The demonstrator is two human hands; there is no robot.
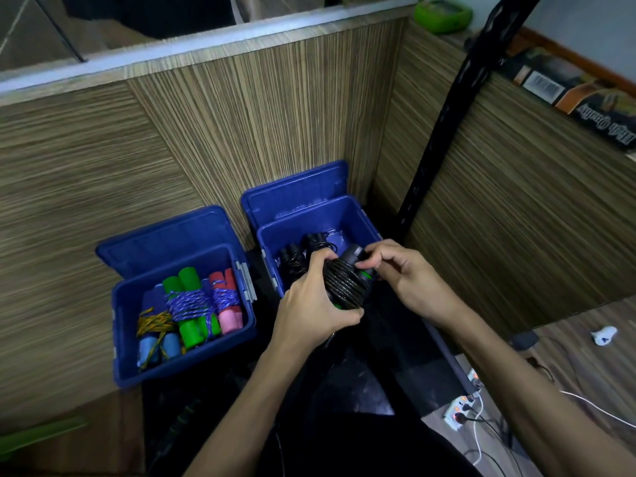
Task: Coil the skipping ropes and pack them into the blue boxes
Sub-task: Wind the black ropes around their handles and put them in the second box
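Observation:
A black skipping rope [346, 282] is wound in tight coils round its black handles, which have green trim. My left hand [311, 309] grips the coiled bundle from the left and below. My right hand [402, 275] pinches the top of a handle with fingertips. The bundle hangs over the front edge of the right blue box [358, 215], which holds other black coiled ropes [296, 258]. The left blue box [127, 339] holds several coiled ropes with green, red, pink and blue foam handles [192, 304].
Both boxes stand on the floor against wood-grain panels, their lids leaning behind them. A black post [444, 132] rises to the right. A power strip [461, 407] with white cables lies at the lower right. A green container [442, 13] sits on the ledge.

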